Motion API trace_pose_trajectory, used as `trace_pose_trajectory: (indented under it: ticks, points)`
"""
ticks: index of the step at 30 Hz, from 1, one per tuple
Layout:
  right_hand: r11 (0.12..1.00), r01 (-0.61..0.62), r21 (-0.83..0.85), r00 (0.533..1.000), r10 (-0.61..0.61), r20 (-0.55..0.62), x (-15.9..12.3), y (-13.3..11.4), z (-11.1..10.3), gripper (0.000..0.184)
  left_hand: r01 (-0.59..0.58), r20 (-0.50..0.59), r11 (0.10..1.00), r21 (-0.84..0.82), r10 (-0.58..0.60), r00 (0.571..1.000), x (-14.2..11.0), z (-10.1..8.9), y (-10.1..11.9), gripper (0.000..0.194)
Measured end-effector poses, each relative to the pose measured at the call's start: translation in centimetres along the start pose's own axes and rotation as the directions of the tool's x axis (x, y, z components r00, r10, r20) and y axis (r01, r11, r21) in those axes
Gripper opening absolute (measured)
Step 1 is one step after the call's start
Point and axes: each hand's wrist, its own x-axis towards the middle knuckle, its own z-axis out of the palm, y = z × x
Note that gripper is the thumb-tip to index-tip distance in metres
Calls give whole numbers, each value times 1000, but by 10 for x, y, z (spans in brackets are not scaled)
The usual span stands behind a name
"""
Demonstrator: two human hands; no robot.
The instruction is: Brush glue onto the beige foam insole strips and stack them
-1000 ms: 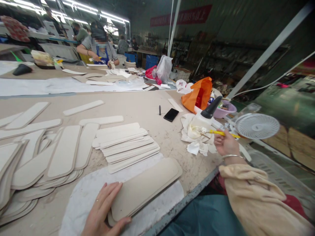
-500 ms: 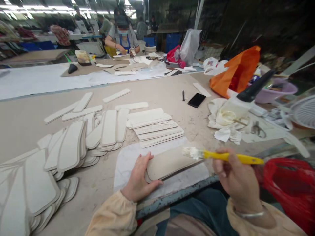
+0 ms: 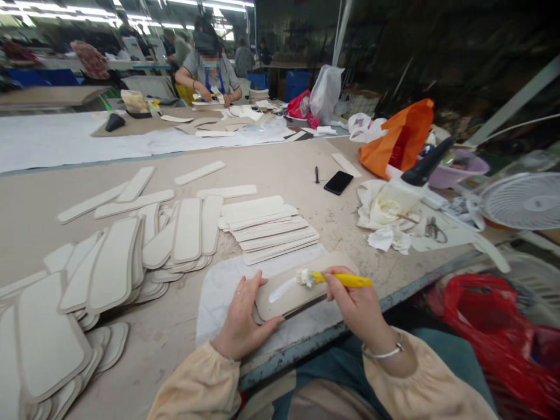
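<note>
Showing now on the upper face of the top panel (image 3: 286, 302) is a short white streak (image 3: 282, 290), left of its middle, which did not show half a second ago; this suggests that coating of this piece has only begun, as most of the face beyond the streak looks bare. The panel lies slantwise on at least one other like it, over a white sheet (image 3: 214, 303) at the table's near edge. At the streak's right end sit the loaded bristles of a brush (image 3: 352, 280), its yellow handle pinched between the thumb and fingers of the right hand (image 3: 361, 306); a second ago that hand was out by the plastic container (image 3: 399, 198), and half a second ago the bristles were over the panel's right part. The left hand (image 3: 242, 318) has kept its place, spread open around the panel's left end, thumb along the near side and fingers toward the far one, seemingly steadying it. Just beyond the sheet, a fanned stack of panels (image 3: 271, 227) looks unchanged, as does the larger heap (image 3: 111, 262) to the left. Farther out, the container stands on crumpled paper, near a phone (image 3: 338, 182) and an orange bag (image 3: 400, 137). Across the table, a co-worker (image 3: 214, 79) bends over similar pale pieces.
</note>
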Motion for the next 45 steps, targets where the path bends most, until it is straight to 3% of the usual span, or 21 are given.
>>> trace_pose_trajectory:
  ticks: [4, 7, 11, 15, 18, 21, 24, 28, 31, 33, 35, 38, 41, 45]
  points:
    - [959, -8, -283, 984, -42, -170, 13, 23, -40, 29, -7, 11, 1000, 22, 7, 1000, -1, 2, -2, 94]
    - [904, 42, -425, 967, -145, -212, 9, 31, -48, 26, -21, 2, 999, 41, 21, 1000, -2, 3, -4, 93]
    - [820, 272, -503, 933, -352, -71, -16, 13, -21, 18, -45, -16, 998, 52, 46, 999, -1, 4, -6, 93]
    - [866, 414, -279, 910, -390, 141, -39, -30, 19, 16, -64, -39, 997, 50, 66, 997, -1, 5, -7, 95]
    - [947, 317, -52, 936, -304, 176, -42, -45, 33, 15, -65, -58, 997, 50, 68, 996, -3, 6, -8, 93]
    - [997, 78, 30, 994, -80, 75, -32, -31, 21, 21, -60, -33, 996, 66, 62, 998, -3, 5, -7, 95]
    - [998, -58, -40, 993, 54, -106, -17, -1, -11, 30, -57, -11, 996, 75, 58, 998, -2, 4, -5, 95]
    - [957, -66, -283, 960, -17, -281, -9, 21, -41, 31, -50, -3, 997, 59, 50, 999, -1, 5, -5, 92]
    - [943, 53, -328, 969, -128, -213, -17, 8, -30, 21, -51, -6, 997, 51, 51, 999, -2, 5, -6, 93]
    - [952, 175, -249, 977, -200, -77, -25, -9, -12, 17, -48, -10, 998, 46, 49, 999, -2, 5, -6, 96]
    - [970, 219, -102, 975, -214, 53, -30, -25, 6, 17, -41, -15, 998, 38, 41, 999, -2, 5, -5, 99]
    - [989, 76, 131, 994, -86, 71, -30, -35, 26, 20, -26, -17, 999, 23, 26, 1000, -2, 5, -3, 103]
    - [950, -79, 302, 996, 64, 60, -23, -32, 40, 25, -8, -15, 1000, 4, 8, 1000, -2, 6, -2, 107]
    - [953, -98, 285, 993, 72, 98, -14, -22, 40, 26, 12, -26, 1000, -9, -12, 1000, -3, 6, -2, 106]
